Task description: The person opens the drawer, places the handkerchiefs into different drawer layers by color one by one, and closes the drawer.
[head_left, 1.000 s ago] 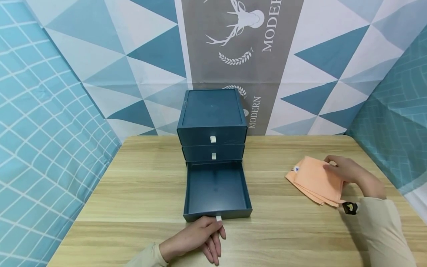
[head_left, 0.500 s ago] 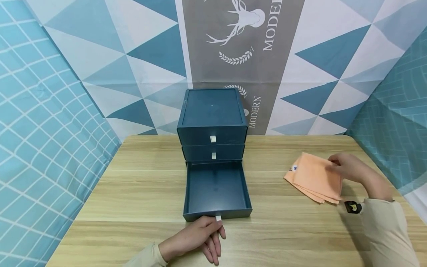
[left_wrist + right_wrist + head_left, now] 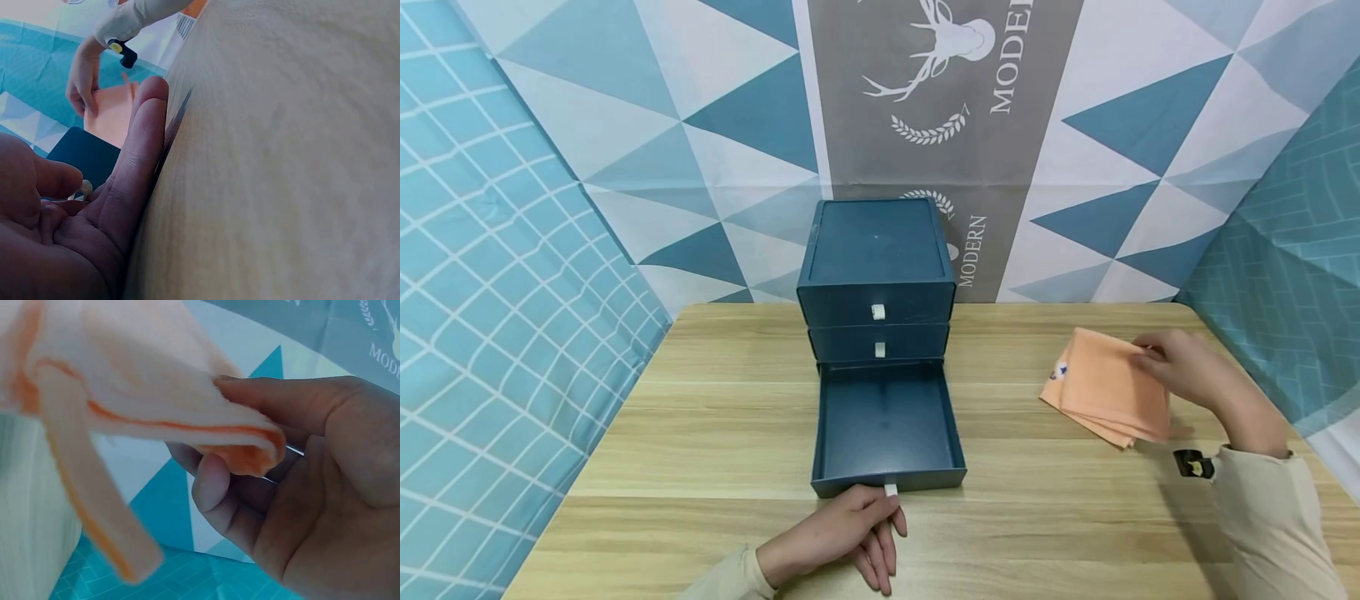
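An orange folded towel with a small printed patch at its left corner is at the right of the table in the head view. My right hand pinches its far right edge between thumb and fingers, and in the right wrist view a loose strip hangs from the cloth. My left hand pinches the white pull tab of the bottom drawer, which is pulled out and bare inside. In the left wrist view the other fingers extend along the tabletop.
The dark blue drawer cabinet stands at the back middle of the wooden table, its upper two drawers closed. Patterned cloth walls rise behind the table and at both sides.
My right hand has lifted the towel's right part and shifted it slightly away from me, the cloth tilting up. My left hand and the drawer have stayed put.
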Demonstrator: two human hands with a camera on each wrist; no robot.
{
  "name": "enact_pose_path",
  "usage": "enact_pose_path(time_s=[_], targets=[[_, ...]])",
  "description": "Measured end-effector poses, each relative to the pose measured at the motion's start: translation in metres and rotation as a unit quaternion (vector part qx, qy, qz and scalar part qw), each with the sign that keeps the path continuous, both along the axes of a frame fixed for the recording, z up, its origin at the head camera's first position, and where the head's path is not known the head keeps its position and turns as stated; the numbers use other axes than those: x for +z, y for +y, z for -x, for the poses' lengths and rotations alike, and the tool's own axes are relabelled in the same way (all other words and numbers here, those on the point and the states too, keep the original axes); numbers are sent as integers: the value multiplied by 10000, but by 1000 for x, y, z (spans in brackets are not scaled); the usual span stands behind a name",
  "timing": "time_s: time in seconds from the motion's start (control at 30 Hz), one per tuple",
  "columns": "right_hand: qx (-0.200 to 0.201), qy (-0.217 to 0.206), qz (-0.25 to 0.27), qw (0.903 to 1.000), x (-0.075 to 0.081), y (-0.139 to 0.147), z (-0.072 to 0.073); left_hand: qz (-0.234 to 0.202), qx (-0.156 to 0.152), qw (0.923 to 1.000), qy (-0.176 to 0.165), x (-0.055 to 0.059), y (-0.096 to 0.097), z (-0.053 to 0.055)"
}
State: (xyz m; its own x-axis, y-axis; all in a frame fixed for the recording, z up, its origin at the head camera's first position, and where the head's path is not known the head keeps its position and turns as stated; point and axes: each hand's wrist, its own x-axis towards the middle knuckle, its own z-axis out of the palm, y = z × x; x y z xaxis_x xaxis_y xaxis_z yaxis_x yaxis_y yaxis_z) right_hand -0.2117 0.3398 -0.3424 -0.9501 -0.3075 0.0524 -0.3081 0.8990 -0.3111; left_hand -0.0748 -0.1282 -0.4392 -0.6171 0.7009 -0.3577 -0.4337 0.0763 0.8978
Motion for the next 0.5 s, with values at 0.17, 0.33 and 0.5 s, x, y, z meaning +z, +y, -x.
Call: enact_pose_path(time_s=[0.17, 0.33, 0.5], targets=[[-88, 300, 4, 9995, 6, -7, -6, 10, 15, 10000, 3, 0, 0, 0], [-129, 559, 24, 9983, 11, -13, -10, 24, -3, 10000, 6, 0, 0, 0], [-43, 904, 113, 9958, 16, -18, -14, 2, -27, 10000, 17, -1, 0, 1]])
